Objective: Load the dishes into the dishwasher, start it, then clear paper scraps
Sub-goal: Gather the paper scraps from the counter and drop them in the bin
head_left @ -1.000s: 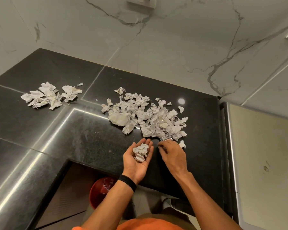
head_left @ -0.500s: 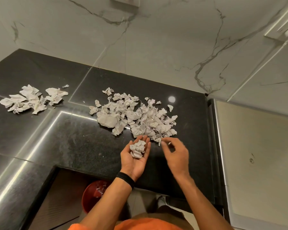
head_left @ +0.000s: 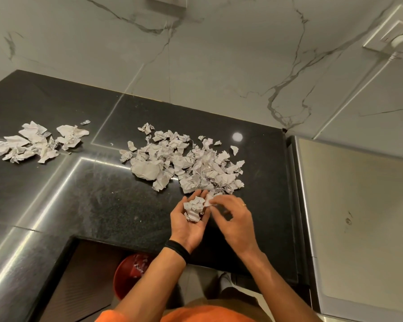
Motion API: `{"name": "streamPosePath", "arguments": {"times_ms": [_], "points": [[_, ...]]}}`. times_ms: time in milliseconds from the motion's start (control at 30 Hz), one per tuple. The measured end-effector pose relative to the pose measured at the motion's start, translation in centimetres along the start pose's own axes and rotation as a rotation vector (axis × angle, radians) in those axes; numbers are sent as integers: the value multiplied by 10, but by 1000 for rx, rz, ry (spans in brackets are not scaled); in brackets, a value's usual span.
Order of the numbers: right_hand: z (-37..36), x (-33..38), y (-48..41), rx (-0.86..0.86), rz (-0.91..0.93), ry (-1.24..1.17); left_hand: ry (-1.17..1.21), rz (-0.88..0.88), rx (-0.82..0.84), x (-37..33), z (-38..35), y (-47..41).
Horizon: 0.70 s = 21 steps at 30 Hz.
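**A handful of paper above the black table**

The left hand (head_left: 188, 225) lay palm up just above the near part of the black table (head_left: 98, 205). Its fingers (head_left: 201, 194) were cupped loosely round a handful of scraps (head_left: 194, 209), crumpled white paper resting in the palm. A black wristband (head_left: 177, 249) sat on that wrist.

The right hand (head_left: 234, 220) was close beside it, back of the hand upward. Its thumb and forefinger were pinched on a single scrap (head_left: 208, 202), which touched the edge of the handful. A thin ring (head_left: 244, 204) showed on one finger. The other fingers of that hand were curled under, and how far could not be told.

Just beyond both hands lay the large pile of scraps (head_left: 186, 163), its near edge almost touching the left fingertips. It spread across the middle of the table, with one bigger crumpled sheet on its left side. A smaller pile of scraps (head_left: 37, 142) lay well apart, on the table's far left.

Below the table's front edge, to the left of the left forearm, stood a red bin (head_left: 126, 277) with white bits visible inside it. A marble-veined wall (head_left: 219, 66) rose behind the table and carried a white socket (head_left: 391, 36) at the upper right. A pale flat surface (head_left: 358, 217) adjoined the table on the right. An orange shirt (head_left: 196, 314) filled the bottom edge.
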State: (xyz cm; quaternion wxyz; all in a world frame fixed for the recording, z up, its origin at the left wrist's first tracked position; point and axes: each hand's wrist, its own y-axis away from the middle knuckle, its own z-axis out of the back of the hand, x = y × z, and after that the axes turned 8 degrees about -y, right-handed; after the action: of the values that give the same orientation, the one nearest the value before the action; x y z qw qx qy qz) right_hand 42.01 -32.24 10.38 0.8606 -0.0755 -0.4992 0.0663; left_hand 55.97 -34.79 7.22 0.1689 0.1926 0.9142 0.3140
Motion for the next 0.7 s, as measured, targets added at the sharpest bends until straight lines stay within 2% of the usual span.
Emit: {"name": "streamPosePath", "arguments": {"times_ms": [100, 167, 233, 300, 400, 600, 700], "points": [[-16, 15, 3, 102, 117, -14, 32, 21, 7, 1, 0, -2], [-18, 16, 2, 140, 131, -32, 38, 20, 18, -1, 0, -2], [-14, 11, -2, 51, 57, -87, 50, -2, 41, -5, -1, 0], [-9, -3, -12, -88, -97, -90, 51, -24, 42, -9, -1, 2], [-5, -30, -28, -128, -292, 57, 57, -25, 33, -11, 0, 5], [-17, -43, -41, 38, -218, 320, 44, -38, 24, -13, 4, 11], [-17, -47, -41, 28, -215, 337, 51, -48, 5, -14, 6, 15]]}}
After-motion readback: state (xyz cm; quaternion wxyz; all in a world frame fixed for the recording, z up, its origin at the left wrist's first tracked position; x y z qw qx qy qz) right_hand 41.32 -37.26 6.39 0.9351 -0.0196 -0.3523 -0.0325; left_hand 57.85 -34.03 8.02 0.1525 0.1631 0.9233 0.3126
